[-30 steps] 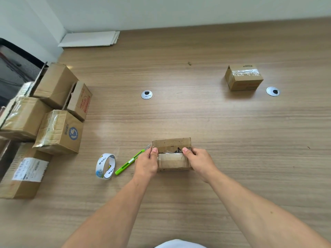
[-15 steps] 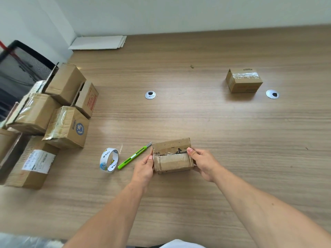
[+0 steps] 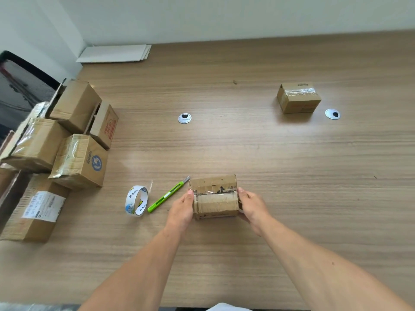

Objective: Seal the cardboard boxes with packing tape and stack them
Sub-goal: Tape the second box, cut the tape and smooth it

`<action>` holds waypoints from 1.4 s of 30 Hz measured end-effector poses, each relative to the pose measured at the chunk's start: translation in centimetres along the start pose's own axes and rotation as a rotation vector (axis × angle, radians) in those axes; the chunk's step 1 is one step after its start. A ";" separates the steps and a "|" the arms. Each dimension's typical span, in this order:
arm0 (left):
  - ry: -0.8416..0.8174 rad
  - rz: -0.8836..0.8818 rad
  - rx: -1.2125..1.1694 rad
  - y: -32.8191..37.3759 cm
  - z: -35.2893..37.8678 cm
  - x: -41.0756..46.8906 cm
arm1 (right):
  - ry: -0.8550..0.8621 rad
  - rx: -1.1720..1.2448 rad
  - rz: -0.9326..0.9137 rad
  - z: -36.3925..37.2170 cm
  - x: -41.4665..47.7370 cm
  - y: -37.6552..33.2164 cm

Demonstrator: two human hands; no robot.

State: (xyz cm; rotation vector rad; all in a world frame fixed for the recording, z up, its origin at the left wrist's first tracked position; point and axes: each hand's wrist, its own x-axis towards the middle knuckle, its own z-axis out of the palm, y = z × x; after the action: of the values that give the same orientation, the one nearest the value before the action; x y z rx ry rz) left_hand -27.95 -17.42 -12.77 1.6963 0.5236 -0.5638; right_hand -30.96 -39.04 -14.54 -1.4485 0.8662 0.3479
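1. Head view: a small cardboard box [image 3: 215, 198] is seen at the near middle of the wooden table [image 3: 247, 153], its top seam covered with clear tape.
2. The box is gripped at its left end by the left hand [image 3: 180, 209], thumb laid on the top edge, fingers curled round the side.
3. Its right end is gripped likewise by the right hand [image 3: 252, 206].
4. A green utility knife [image 3: 167, 195] is laid just left of the box, blade out, with a tape roll [image 3: 137, 200] stood on edge beside it.
5. A taped box [image 3: 297, 97] is placed well apart at the far right.
6. A pile of boxes [image 3: 78, 160] is gathered at the table's left edge.
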 end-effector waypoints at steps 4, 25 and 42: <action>-0.033 0.020 0.077 1.1 -0.3 -0.4 | 0.031 -0.047 -0.038 1.1 -3.7 -2.4; -0.069 0.040 0.059 2.0 -1.3 0.3 | 0.222 -0.314 -0.218 3.1 -5.7 -4.1; -0.081 0.094 -0.064 12.8 10.4 -0.8 | 0.291 -0.061 -0.265 -7.3 -2.6 -11.9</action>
State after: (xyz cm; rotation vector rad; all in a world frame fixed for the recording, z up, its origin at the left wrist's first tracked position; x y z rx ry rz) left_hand -21.55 -30.05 -4.32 1.6217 0.3978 -0.5402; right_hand -26.71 -46.85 -3.47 -1.6734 0.8860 -0.0377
